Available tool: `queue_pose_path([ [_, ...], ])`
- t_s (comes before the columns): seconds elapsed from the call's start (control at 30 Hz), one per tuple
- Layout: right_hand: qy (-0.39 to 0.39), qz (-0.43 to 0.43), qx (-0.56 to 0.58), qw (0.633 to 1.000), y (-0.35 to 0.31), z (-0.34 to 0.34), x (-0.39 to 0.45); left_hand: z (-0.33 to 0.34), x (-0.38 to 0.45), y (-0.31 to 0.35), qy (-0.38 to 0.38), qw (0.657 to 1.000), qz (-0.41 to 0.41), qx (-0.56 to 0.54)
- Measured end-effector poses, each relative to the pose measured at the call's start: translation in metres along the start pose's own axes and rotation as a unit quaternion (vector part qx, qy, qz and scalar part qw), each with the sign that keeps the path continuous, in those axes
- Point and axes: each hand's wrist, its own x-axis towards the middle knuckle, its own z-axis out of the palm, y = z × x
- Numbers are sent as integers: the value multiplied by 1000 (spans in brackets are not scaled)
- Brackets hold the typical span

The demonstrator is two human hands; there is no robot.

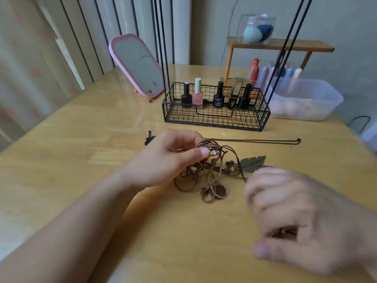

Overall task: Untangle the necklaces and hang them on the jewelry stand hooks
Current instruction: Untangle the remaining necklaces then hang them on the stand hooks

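Left hand (173, 158) pinches the brown cord tangle (206, 170) at mid frame, w/ the leaf pendant (254, 163) trailing right to the blurry right hand (302, 217), fingers curled, grip unclear.

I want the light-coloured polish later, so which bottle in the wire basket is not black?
The pink nail polish bottle with the white cap, second from the left in the black wire basket. The other bottles there are dark.
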Motion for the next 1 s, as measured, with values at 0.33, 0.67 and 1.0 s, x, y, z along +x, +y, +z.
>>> queue_pose_path([
  [0.33, 258, 266, 45, 928, 8, 25, 20, 13, -1, 8, -26, 995, 20, -98],
  [0.67, 264, 226, 152, 925, 7, 19, 19, 13, -1, 11, -87, 988, 34, -122],
  [1.0, 226, 212, 130, 942, 4, 20, 21, 18, -3, 14, -129, 983, 25, -130],
])
